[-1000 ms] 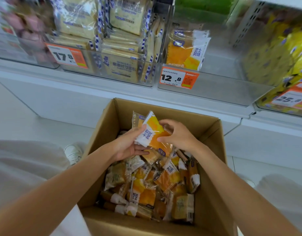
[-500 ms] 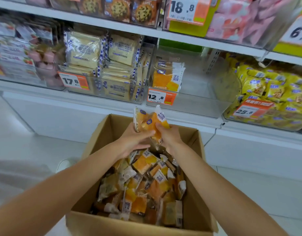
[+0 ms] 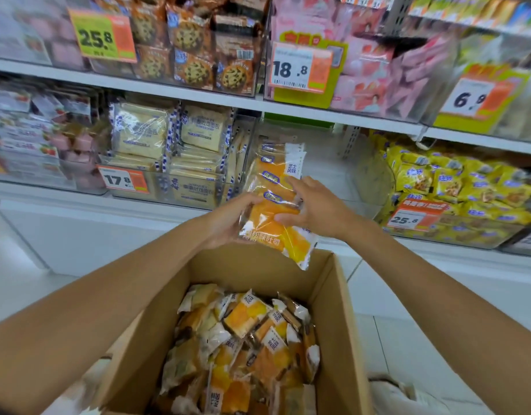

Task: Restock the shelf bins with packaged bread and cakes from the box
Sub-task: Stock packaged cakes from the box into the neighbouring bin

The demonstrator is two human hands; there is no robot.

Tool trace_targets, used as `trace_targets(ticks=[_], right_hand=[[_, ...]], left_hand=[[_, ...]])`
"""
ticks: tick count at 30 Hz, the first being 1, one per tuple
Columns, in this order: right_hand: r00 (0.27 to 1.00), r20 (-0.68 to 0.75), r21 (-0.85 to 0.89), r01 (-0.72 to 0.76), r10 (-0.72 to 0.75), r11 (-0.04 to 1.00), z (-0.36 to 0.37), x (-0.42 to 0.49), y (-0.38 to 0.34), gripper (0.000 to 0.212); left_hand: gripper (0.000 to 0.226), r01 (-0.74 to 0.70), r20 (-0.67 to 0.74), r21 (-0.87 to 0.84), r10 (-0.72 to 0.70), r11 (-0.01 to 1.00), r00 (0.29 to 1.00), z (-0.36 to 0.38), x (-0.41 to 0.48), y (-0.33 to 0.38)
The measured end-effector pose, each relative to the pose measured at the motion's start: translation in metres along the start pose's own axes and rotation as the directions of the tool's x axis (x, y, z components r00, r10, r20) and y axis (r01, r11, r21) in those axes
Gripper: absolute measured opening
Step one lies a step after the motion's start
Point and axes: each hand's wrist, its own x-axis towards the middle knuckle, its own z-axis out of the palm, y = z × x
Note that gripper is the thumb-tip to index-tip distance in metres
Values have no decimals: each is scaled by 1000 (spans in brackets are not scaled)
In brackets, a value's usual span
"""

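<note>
The fingers (image 3: 249, 202) of the left hand (image 3: 225, 223) curl round the left edge of a bundle of orange bread packets (image 3: 273, 235) wrapped in clear film with white ends. The right hand (image 3: 316, 208) spreads its fingers over the top face with its thumb along the near side, so the two hands clamp the bundle between them. How many packets it counts I cannot tell. The two-handed hold probably keeps the slippery wrappers squared together instead of fanning out. The bundle hangs in the air above the far rim of the open brown cardboard box (image 3: 258, 266), just in front of the clear plastic shelf bin (image 3: 330, 178), with a white end drooping toward the box. In that bin a few matching orange packets (image 3: 276, 167) stand upright against the left wall and most of the bin is bare, which is likely why it is the target. The step in hand looks like the carry to the bin, and the bundle would sit best upright beside that standing row. A loose heap of small packets (image 3: 246, 339) fills the box, so much restocking remains. Pale sliced-bread packs with blue-striped edges (image 3: 174, 145) fill the bin to the left and yellow snack bags (image 3: 452, 187) the one to the right.
</note>
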Motion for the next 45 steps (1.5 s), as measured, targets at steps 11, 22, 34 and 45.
trace_targets(ticks=[11,22,34,45], right_hand=[[947,-289,-440,-2,-140,898,-55,89,58,64],[983,34,-617,161,-179,770,54,178,106,92],[985,-68,-484,109,-161,868,58,181,108,94],[999,-25,-288,16,-24,958,42,171,87,87]], left_hand=[[77,-172,-120,864,526,473,842,-49,112,67],[50,-163,-282,837,668,522,689,-87,149,20],[48,-216,-304,801,690,558,657,-87,149,15],[47,-169,-307,825,679,539,667,-85,146,20]])
